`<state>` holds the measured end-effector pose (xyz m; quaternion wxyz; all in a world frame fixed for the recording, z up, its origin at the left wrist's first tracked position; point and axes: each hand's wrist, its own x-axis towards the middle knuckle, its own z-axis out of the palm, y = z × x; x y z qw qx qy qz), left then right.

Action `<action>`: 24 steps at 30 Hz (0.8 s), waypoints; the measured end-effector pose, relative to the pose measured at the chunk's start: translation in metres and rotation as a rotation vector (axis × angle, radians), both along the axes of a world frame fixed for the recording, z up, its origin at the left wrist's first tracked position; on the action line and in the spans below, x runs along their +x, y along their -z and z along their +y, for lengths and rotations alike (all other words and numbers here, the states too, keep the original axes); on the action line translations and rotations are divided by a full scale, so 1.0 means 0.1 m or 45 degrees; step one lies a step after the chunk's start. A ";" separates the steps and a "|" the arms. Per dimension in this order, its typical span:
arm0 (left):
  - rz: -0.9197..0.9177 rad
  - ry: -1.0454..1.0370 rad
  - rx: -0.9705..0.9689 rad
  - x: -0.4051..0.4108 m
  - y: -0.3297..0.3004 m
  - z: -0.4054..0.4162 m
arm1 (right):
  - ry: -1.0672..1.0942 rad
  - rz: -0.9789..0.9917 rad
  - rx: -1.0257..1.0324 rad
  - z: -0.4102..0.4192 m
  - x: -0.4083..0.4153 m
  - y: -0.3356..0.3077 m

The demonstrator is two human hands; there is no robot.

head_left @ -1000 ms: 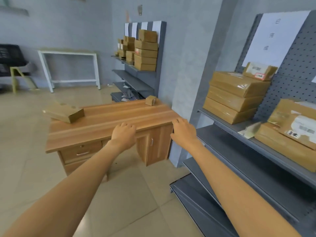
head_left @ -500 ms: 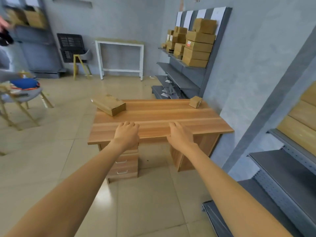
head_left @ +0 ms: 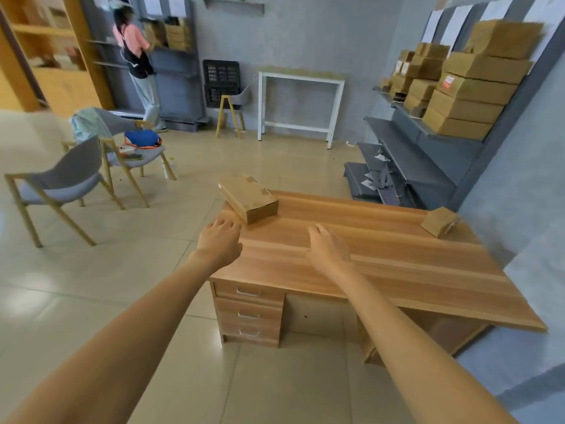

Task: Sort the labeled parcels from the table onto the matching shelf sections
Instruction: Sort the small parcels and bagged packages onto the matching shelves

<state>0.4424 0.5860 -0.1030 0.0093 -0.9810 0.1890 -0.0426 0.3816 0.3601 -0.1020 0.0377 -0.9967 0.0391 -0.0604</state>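
A flat brown cardboard parcel [head_left: 248,197] lies on the far left corner of the wooden desk [head_left: 382,261], overhanging its edge. A small brown parcel [head_left: 437,222] sits at the desk's far right. My left hand [head_left: 220,240] reaches forward, empty, fingers relaxed, just short of the flat parcel. My right hand [head_left: 328,247] hovers over the middle of the desk, empty, fingers loosely bent. A grey shelf unit [head_left: 428,148] at the right holds stacked brown boxes [head_left: 467,87].
Two grey chairs [head_left: 58,182] stand on the floor to the left, one with a blue bag [head_left: 142,138]. A person [head_left: 137,62] stands at a far shelf. A white frame table [head_left: 301,102] and a yellow stool [head_left: 230,113] stand by the back wall.
The view has swung left, away from the near right shelf and toward the desk. The desk is closer, and both hands have advanced over it toward the flat parcel.
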 end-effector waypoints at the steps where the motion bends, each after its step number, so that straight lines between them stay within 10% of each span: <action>1: 0.008 -0.025 -0.002 0.08 0.01 -0.02 | -0.020 0.006 0.004 -0.04 0.14 0.01; 24: 0.281 -0.287 -0.086 2.95 1.03 -0.08 | -0.207 0.293 0.035 -0.08 3.28 0.88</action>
